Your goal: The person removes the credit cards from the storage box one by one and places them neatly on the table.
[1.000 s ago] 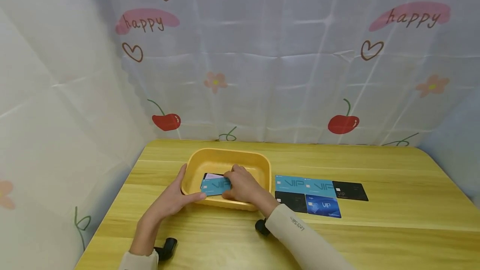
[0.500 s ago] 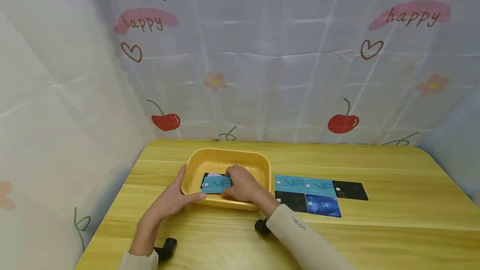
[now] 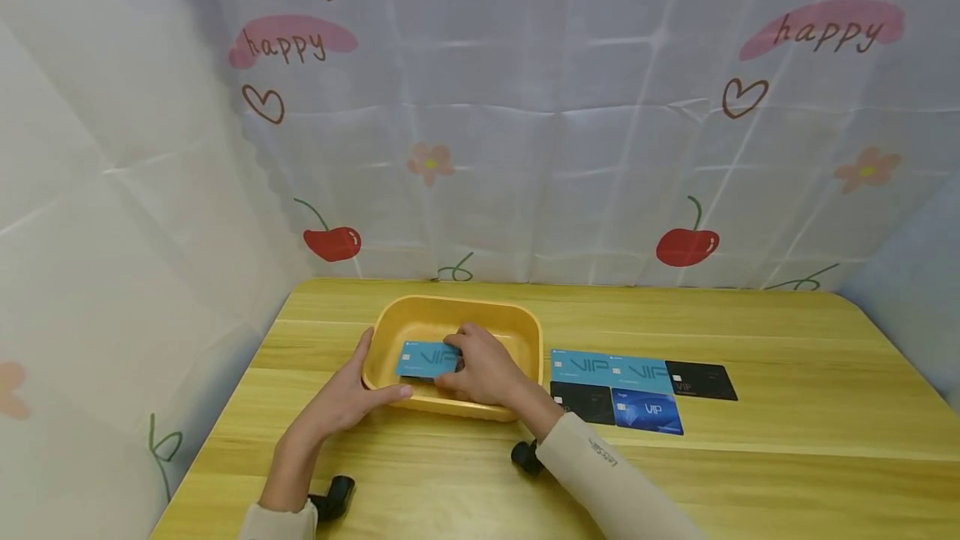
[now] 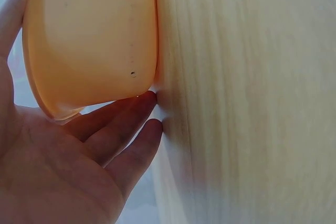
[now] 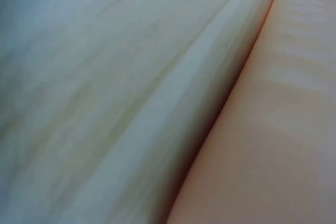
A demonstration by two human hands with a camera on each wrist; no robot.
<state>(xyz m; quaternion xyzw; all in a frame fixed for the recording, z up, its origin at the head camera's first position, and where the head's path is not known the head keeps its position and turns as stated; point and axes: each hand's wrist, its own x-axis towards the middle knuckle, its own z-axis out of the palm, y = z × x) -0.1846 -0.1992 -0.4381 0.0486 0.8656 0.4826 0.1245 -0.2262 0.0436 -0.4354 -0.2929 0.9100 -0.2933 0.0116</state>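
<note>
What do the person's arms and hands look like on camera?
The left hand and right hand are both ungloved. The left sleeve and right sleeve are pale beige, the right with small dark lettering. A black device shows by the left wrist, and a second black device by the right.

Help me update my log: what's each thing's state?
Yellow rounded plastic tray: upright.
Light-blue rectangular plastic card: held inside tray.
Right hand: pinching that card.
Left hand: touching tray.
Two other light-blue cards: flat outside tray.
Two black rectangular cards: flat outside tray.
Dark-blue rectangular card: flat outside tray.
White printed sheet: hanging, creased.
</note>
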